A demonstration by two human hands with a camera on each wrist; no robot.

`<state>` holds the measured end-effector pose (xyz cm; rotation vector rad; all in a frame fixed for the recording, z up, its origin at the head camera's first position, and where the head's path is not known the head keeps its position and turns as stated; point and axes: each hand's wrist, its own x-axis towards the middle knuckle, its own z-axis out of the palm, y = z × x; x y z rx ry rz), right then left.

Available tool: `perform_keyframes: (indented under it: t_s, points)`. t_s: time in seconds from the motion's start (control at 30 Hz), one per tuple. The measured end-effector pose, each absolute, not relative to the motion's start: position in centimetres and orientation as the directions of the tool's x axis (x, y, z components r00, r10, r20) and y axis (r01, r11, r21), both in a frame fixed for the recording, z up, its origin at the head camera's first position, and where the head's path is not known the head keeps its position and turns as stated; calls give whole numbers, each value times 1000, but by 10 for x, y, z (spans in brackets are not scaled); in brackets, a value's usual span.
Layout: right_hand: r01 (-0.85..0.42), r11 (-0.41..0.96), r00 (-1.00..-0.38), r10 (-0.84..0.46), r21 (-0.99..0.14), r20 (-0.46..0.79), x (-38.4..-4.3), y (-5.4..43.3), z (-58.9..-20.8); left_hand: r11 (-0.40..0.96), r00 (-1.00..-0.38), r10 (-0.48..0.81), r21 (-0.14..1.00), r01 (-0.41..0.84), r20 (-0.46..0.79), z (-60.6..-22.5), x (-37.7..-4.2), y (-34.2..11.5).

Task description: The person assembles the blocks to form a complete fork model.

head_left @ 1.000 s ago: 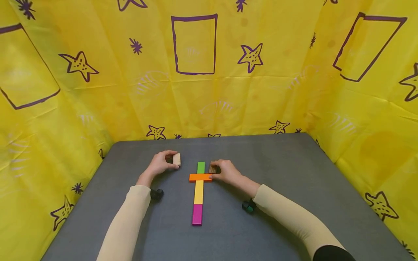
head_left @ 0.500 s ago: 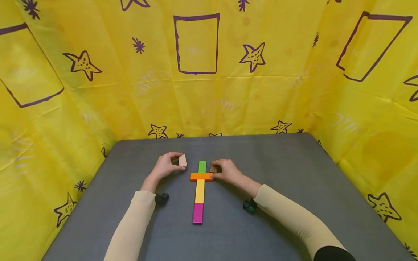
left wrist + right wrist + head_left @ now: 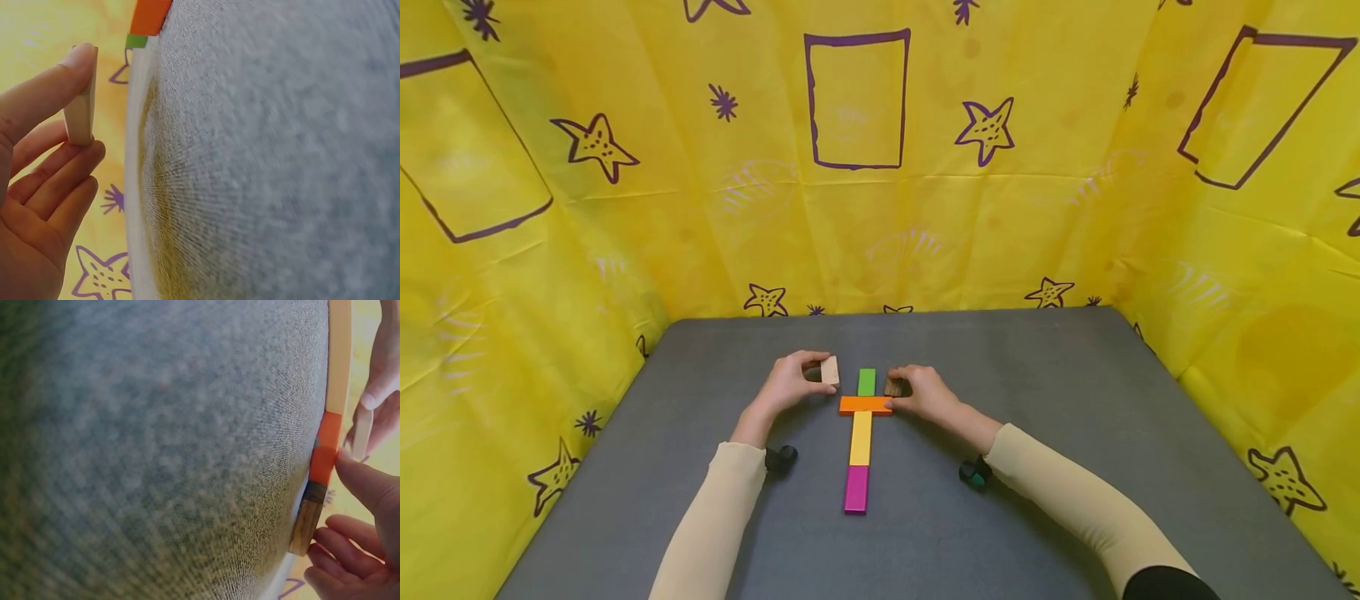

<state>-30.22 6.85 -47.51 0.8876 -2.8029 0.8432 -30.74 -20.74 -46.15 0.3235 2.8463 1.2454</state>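
My left hand (image 3: 786,386) pinches a pale wooden block (image 3: 830,371) between thumb and fingertips, left of the green block (image 3: 867,382). In the left wrist view this block (image 3: 79,119) stands out above the table surface. On the other side, my right hand (image 3: 931,397) has its fingers curled round a brown wooden block (image 3: 892,387) lying on the table. Its thumb lies at the right end of the orange block (image 3: 859,405). In the right wrist view the fingertips meet the far end of the brown block (image 3: 306,522).
Below the orange crosspiece a yellow block (image 3: 861,439) and a magenta block (image 3: 856,490) continue the line toward the person. All lie flat on the dark grey table (image 3: 1037,533). Yellow patterned cloth (image 3: 715,225) walls in the back and sides.
My left hand has moved to the right with the pale block, closer to the green block. The right hand stays by the brown block; the view shifts slightly.
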Motion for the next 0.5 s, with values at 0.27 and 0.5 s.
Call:
perform_keyframes:
  t_s: [0.27, 0.5]
  points:
    - [-547, 682, -833, -502, -485, 233, -302, 71, -475, 680, -969, 243, 706, 198, 38, -458, -309, -196]
    - [-544, 682, -834, -502, -488, 229, -301, 70, -476, 704, -958, 284, 673, 228, 28, -460, -314, -194]
